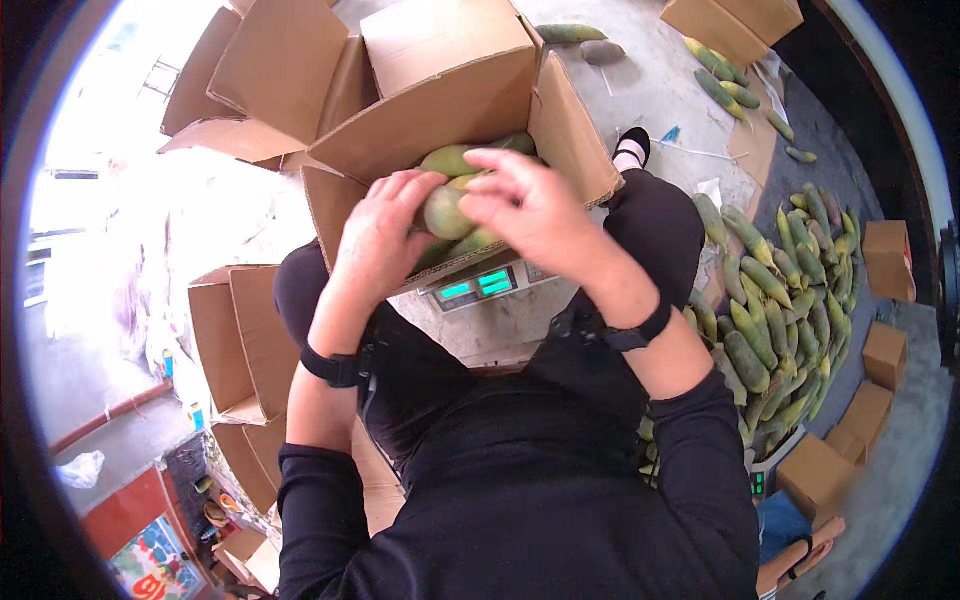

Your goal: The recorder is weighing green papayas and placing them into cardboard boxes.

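The left hand [378,230] is curled on a green gourd [447,213], fingers above and thumb below, by the look of it clamped on its side. The right hand [535,215] is opposite, thumb and fingers apart, its tips close to the gourd (whether they touch it, I cannot tell). The gourd is in the mouth of an open box [430,115], its round pale end facing up, with more gourds [447,160] lying under and behind it. The box stands between the person's knees, flaps up, and appears to rest on a scale [520,290] with a lit green display at the near edge.

The step in hand seems to be settling this gourd among the others; the next move would call for easing it down flat into a gap, then letting go without knocking its neighbours.

Farther out, empty-looking boxes [250,330] stand to the left. To the right a big pile [775,300] of gourds covers the floor, and at lower right another person's hand [825,540] shows.
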Available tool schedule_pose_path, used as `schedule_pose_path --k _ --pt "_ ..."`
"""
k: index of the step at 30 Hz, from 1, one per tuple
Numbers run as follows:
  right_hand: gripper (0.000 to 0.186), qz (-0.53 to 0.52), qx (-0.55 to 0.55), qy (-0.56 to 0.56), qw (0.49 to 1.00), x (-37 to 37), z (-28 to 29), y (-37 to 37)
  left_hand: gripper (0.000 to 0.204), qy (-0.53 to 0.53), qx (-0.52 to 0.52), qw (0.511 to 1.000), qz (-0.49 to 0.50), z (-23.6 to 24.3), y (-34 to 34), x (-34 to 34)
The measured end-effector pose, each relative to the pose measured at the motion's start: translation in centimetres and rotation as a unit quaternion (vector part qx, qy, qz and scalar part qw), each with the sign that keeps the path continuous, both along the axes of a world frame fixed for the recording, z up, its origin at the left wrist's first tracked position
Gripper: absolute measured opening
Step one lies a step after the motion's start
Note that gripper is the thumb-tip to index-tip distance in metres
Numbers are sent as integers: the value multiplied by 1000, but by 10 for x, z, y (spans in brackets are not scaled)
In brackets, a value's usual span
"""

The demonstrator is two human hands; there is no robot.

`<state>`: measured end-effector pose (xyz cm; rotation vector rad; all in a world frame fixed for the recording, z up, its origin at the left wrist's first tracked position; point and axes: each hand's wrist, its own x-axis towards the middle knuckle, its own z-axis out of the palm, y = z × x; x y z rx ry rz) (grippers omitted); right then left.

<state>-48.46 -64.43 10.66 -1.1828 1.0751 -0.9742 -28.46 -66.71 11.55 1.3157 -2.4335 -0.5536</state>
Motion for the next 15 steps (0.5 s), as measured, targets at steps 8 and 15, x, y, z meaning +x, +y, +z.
schedule_pose_path --k 8,15 --pt "24 -278 -95 59 954 -130 18 34 60 -44 21 997 68 -23 -34 29" --pt "24 -423 20 190 886 -247 -75 132 42 57 84 993 52 -19 -6 26"
